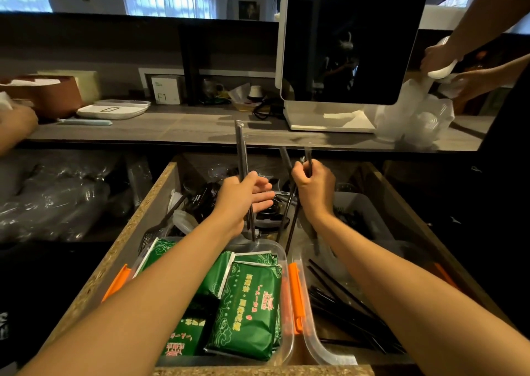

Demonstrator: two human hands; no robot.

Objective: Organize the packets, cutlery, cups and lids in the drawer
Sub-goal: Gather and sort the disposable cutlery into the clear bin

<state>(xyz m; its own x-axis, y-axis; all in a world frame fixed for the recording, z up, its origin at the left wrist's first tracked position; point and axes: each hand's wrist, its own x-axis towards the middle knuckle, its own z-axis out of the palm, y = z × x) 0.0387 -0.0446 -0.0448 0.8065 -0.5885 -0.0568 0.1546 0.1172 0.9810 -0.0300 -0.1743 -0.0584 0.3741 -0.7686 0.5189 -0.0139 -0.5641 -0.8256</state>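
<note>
The right hand [311, 187] has its grip curled tight around a small bundle of wrapped black straws [292, 206], fingers and thumb closed on them near their upper ends while the lower ends slant down toward the drawer; the left hand [242, 196] holds one long wrapped straw [242, 152] nearly upright, the thumb and palm pinching it while the other fingers stretch out loosely toward the right hand; both hands hover close together above the middle of the open drawer [134, 223], whose chipboard rim shows on the left; below the left forearm a clear bin with orange clips [295, 298] holds green packets [246, 309] stacked on edge; just beside it on the right, a second clear bin [318, 347] holds loose black straws [344, 304] lying aslant; farther back in the drawer lie black lids [269, 212], a black plastic fork [155, 232] and a grey tub [361, 203] of dark cutlery; beyond the drawer, a dark surface [177, 129] carries a screen on a white stand [350, 43] and a white tray [111, 110]; another person's hands [441, 57] handle white items at the far right.
</note>
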